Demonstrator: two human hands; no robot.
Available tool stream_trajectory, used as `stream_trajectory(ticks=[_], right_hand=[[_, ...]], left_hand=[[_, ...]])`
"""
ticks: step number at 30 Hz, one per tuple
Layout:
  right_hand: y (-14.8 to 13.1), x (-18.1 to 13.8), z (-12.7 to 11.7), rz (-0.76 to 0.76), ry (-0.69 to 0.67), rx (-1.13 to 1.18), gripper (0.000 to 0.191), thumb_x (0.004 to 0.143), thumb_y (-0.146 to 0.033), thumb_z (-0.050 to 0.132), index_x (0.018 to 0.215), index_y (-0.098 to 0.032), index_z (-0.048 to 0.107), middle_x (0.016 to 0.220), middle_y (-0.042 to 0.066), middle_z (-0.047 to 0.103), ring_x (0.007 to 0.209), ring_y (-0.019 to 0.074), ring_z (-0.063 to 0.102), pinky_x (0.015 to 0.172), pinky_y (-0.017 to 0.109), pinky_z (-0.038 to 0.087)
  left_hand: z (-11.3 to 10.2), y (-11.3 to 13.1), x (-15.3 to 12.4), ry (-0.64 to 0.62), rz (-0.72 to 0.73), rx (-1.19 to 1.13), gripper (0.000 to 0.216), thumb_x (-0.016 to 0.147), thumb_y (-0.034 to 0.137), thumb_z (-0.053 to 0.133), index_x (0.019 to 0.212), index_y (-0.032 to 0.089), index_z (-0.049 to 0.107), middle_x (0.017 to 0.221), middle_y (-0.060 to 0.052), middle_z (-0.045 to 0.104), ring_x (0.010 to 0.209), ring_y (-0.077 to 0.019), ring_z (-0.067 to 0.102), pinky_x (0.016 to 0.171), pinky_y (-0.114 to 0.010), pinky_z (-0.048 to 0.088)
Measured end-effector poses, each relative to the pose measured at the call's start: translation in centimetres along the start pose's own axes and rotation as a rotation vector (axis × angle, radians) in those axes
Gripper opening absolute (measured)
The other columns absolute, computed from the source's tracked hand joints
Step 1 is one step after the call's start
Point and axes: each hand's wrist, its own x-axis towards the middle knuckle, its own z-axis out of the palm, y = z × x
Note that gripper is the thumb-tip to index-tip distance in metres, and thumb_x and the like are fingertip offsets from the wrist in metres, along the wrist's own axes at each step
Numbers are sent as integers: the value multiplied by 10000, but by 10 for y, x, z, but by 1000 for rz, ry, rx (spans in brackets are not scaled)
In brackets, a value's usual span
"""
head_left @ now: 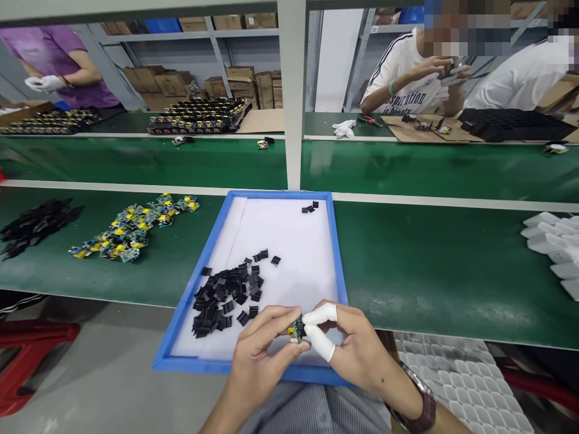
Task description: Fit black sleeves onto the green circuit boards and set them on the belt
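In front of my body, my left hand (266, 343) grips a small green circuit board (297, 329) with a yellow component between thumb and fingers. White finger cots cover the thumb and index finger of my right hand (337, 334), which pinch a small black plastic piece (304, 329) against the board's right side. My fingertips partly cover both parts. Below and beyond my hands is a blue-rimmed tray (339, 253) with a white bottom. A loose heap of small black plastic pieces (221, 295) lies in its left part, and a few more rest in the far right corner.
Circuit boards (131, 229) with yellow parts lie in a pile on the green bench (420, 259), beside black pieces (36, 223) at far left. White trays (554, 244) are at right; more (474, 386) sit below. Across a post (293, 96), co-workers (407, 78) work near filled racks (199, 114).
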Motion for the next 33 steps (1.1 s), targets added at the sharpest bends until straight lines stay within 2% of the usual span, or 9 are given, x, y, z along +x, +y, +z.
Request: stream_trajectory(ticks=[6,14,16,20,25,30,33], right_hand=[[-4,-2,-4,37,-59,-133,187,872,-42,581,823,-216,625,741,-41,592,641,121,519,626,249,401],[-3,-6,1,-48,-53,-211,129,912,-81,557,868,-200,582,766,-18,549,662,137,493,639,276,383],[-2,-4,2,-57,-52,-184,135,909,-77,558,865,-200,589,777,-17,561,674,136,501,646,273,391],[3,-1,2,46,-46,-6,172,875,-47,573,858,-212,621,762,-41,603,659,113,540,638,233,429],[5,-5,7,89,17,11,189,820,-25,596,842,-210,631,741,-55,617,663,107,573,655,218,462],[2,-6,12,42,73,37,194,801,-17,584,836,-205,616,789,-34,626,707,119,588,687,233,475],[1,-5,15,43,89,67,206,799,-13,576,844,-210,618,772,-35,614,697,121,578,678,236,469]], left_hand=[[0,0,-1,-26,39,66,506,872,131,748,1325,341,666,1104,-43,699,951,-180,692,817,-295,609],[-1,-3,0,-50,55,66,510,893,105,710,1347,328,647,1096,-45,691,953,-178,692,810,-295,604],[-1,-2,0,-50,60,60,508,889,102,713,1340,328,653,1077,-43,694,936,-175,693,805,-293,604],[-1,-2,0,-56,54,55,527,873,108,737,1343,331,654,1087,-49,695,951,-187,696,817,-302,608],[-1,1,-5,-80,73,80,544,906,83,667,1398,308,617,1231,-93,681,1080,-229,694,882,-337,618],[3,7,-8,18,-85,-70,422,876,86,707,1249,282,703,1152,-70,754,1000,-224,760,854,-322,656],[5,6,-8,53,-86,-127,376,840,67,741,1158,266,735,1123,-71,774,1005,-238,769,862,-346,664]])
